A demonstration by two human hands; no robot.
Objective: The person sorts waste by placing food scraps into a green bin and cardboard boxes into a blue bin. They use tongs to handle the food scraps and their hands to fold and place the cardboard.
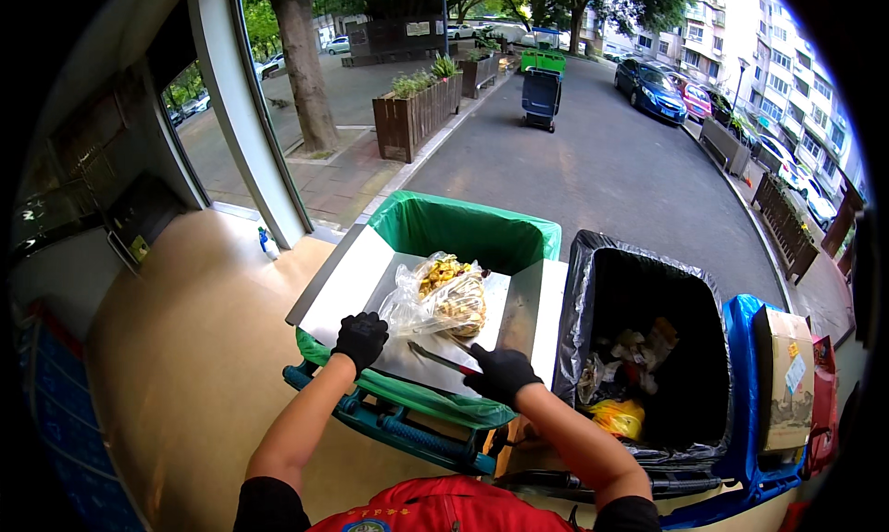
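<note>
The right hand (501, 373), black-gloved, has its grip closed on metal tongs (439, 357) lying on the steel tray (344, 296). The left hand (361, 337) rests on the tray, fingers curled, gripping nothing. Just beyond both hands, a clear plastic bag (435, 300) of yellowish food scraps lies on the tray. The tray spans the green-lined bin (463, 225). Right of the tray, a black-lined bin (639, 300) holds mixed rubbish.
</note>
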